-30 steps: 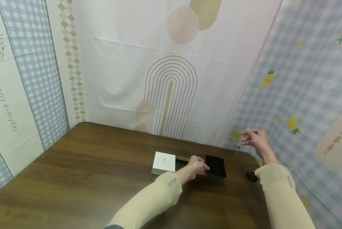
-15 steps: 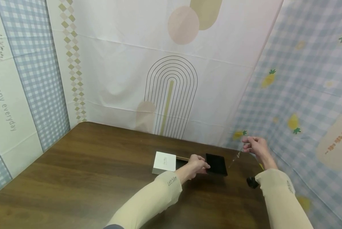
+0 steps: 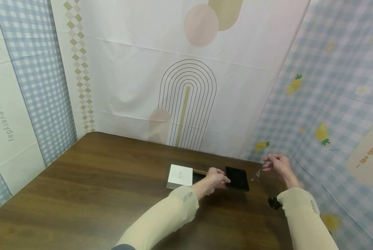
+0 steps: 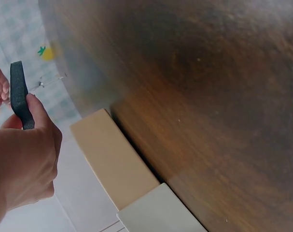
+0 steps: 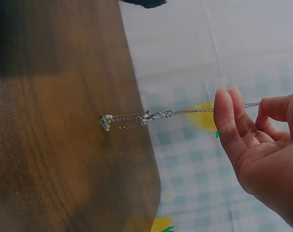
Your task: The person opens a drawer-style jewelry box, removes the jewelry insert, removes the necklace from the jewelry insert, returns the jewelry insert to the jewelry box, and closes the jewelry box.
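My left hand pinches a black foam pad between thumb and fingers. In the left wrist view the foam pad appears edge-on as a thin dark slab. Under and behind that hand, a slide-out box has a white sleeve and a drawer with a dark inside, partly hidden by the hand. The drawer's tan side shows in the left wrist view. To the right of the pad, my right hand pinches a thin silver chain necklace with thumb and a finger. It dangles with small sparkling pieces toward its lower end.
The brown wooden table extends left and in front of the box. Printed cloth hangs behind the table and along both sides. A small black device sits at my right cuff.
My right hand has come down, and the dangling chain, hardly visible at first, now shows beside the foam pad. My left hand keeps its hold on the pad, almost still.
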`<action>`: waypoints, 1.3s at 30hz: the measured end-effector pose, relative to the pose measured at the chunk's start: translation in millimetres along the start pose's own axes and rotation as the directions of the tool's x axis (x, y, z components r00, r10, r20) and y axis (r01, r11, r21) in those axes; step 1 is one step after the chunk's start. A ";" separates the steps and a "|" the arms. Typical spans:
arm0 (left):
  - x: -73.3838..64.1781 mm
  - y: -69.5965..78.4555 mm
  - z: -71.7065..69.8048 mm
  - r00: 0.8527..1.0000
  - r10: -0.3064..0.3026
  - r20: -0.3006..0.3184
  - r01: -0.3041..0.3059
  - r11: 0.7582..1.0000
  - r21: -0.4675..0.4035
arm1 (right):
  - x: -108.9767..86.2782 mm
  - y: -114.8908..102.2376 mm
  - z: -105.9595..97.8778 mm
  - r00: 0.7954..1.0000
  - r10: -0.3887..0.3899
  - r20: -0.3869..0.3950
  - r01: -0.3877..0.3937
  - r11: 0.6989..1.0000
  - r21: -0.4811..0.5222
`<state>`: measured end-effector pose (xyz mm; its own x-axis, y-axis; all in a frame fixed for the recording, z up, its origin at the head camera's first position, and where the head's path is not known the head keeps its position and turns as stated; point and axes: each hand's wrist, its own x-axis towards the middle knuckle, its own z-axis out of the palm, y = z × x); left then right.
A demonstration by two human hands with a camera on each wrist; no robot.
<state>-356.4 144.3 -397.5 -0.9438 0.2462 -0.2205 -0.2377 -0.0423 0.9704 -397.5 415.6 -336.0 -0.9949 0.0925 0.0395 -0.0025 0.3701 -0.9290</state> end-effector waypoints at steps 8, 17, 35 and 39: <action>0.9 0.7 -0.1 1.000 -0.013 -0.012 0.013 1.000 0.012 | 0.7 12.7 2.3 0.999 -0.009 0.033 0.009 1.000 0.002; 2.8 -0.7 -0.8 1.000 -0.017 -0.019 0.017 1.000 0.003 | 3.0 23.6 7.2 0.999 0.036 0.036 -0.036 0.999 0.017; 3.0 -0.7 -2.0 0.999 -0.037 -0.039 0.038 0.999 0.033 | 4.1 43.2 12.4 0.996 0.073 0.049 -0.071 0.997 -0.043; 2.2 -0.4 -1.7 0.999 -0.028 -0.036 0.030 0.999 0.034 | 3.2 46.2 14.4 0.997 0.070 0.031 -0.068 0.995 -0.074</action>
<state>-358.7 143.2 -398.6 -0.9443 0.2124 -0.2514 -0.2577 -0.0023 0.9662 -402.2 419.7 -384.1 -0.9953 0.0898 -0.0374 0.0726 0.4306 -0.8996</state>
